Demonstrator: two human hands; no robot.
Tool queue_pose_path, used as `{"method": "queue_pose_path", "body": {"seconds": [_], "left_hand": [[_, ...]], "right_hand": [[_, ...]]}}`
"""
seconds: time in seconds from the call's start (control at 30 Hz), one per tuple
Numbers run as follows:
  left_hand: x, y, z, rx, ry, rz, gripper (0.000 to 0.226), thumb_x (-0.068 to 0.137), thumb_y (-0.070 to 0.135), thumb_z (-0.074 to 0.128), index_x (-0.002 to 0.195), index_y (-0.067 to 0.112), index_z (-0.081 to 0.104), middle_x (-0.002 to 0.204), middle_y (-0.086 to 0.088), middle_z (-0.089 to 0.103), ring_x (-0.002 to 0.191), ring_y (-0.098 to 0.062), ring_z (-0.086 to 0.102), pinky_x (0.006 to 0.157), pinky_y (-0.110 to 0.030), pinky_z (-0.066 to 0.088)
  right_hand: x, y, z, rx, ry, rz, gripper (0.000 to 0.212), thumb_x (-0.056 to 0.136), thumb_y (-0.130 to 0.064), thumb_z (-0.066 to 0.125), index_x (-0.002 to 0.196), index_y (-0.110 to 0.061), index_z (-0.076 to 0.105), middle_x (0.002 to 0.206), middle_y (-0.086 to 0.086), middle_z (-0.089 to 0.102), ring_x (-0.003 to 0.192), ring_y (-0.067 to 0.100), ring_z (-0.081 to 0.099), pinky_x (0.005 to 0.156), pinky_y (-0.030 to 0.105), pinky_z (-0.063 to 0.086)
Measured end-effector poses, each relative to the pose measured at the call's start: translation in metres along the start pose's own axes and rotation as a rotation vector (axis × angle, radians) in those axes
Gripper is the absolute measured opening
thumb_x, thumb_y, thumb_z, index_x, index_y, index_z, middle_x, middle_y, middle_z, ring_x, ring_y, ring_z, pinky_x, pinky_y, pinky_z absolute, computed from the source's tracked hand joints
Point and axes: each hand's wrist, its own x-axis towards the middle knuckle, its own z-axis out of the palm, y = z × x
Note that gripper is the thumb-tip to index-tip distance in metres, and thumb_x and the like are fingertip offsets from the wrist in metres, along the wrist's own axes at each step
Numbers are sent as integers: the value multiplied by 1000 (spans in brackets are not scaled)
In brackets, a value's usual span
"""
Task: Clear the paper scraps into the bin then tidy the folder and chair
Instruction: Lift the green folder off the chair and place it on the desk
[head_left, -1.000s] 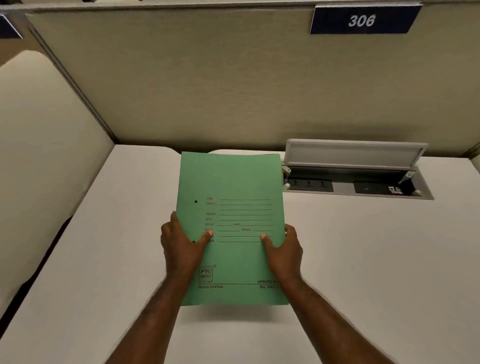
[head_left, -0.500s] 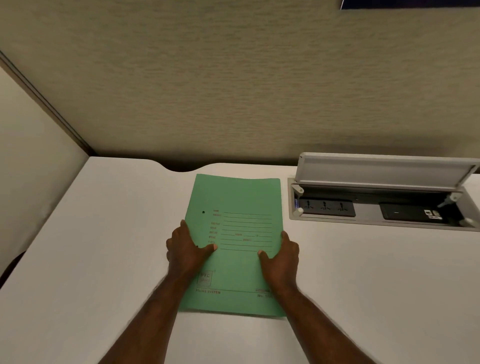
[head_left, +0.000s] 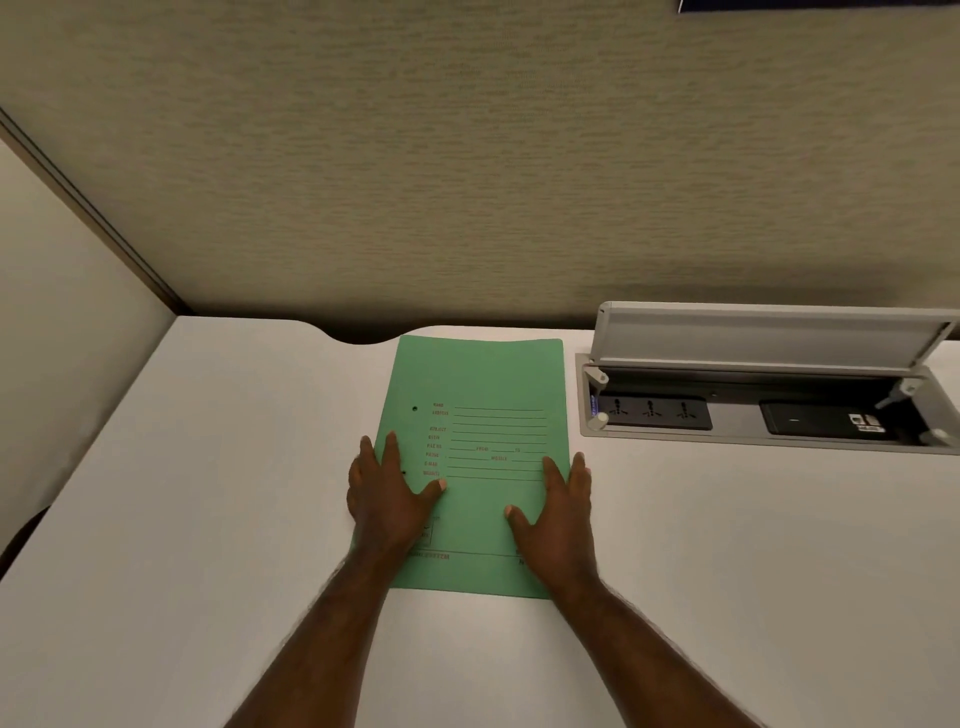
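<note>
A green paper folder (head_left: 483, 384) with red printed lines lies flat on the white desk (head_left: 208, 493), its far edge close to the partition. My left hand (head_left: 387, 499) rests flat on its left edge, fingers stretched and thumb on the cover. My right hand (head_left: 558, 512) lies the same way on the right edge. Neither hand curls around the folder. No paper scraps, bin or chair are in view.
An open socket box (head_left: 753, 410) with a raised grey lid (head_left: 769, 335) is set into the desk just right of the folder. A beige partition wall (head_left: 467, 156) closes the back, a side panel (head_left: 62, 338) the left. A cable cut-out (head_left: 363, 335) notches the desk's rear edge.
The folder, held up off the desk in both hands a second ago, now lies flat farther back. My fingers have come out from under it and rest on top.
</note>
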Motion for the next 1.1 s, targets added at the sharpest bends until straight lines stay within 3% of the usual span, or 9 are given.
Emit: {"method": "queue_pose_path", "body": {"seconds": [0.17,0.33,0.53,0.8,0.9,1.1], "left_hand": [[-43,8,-31,-51,97,135,92,84,45,66,152,20,11,162,-8,2,147,-30,3,116,-51,11],[-114,12,-78,-106,173,266,88,87,42,63,153,19,9,161,-2,-8,148,-23,-9,116,-45,-4],[-228,1,-143,-231,224,340,86,87,45,60,152,28,7,159,9,-10,148,-15,-10,115,-40,-6],[-373,-34,-178,-245,214,405,84,83,61,46,152,31,7,160,14,-6,147,-7,-10,118,-40,-4],[-422,-50,-181,-249,217,400,84,84,62,46,152,32,6,160,14,-7,146,-5,-12,119,-42,-3],[-536,-97,-179,-323,258,268,82,87,58,50,151,39,2,158,23,-8,144,1,-13,120,-42,-4]], "right_hand": [[-41,-19,-27,-57,110,-198,76,90,-28,63,151,-19,18,161,-1,-1,147,17,-10,118,38,11],[-103,-48,-69,-133,223,-457,75,90,-34,60,149,-20,16,160,4,14,147,17,-3,116,37,6],[-206,-56,-124,-61,297,-501,70,91,-33,61,149,-17,25,158,-4,17,148,16,3,118,39,12],[-345,-56,-156,-82,308,-577,66,90,-39,57,146,-15,31,157,1,24,148,16,8,119,38,11],[-391,-54,-160,-71,277,-602,67,90,-40,57,147,-17,30,157,0,24,148,16,8,119,37,11],[-475,-33,-167,-23,194,-682,67,88,-39,58,146,-18,31,156,-1,26,148,14,10,116,52,21]]}}
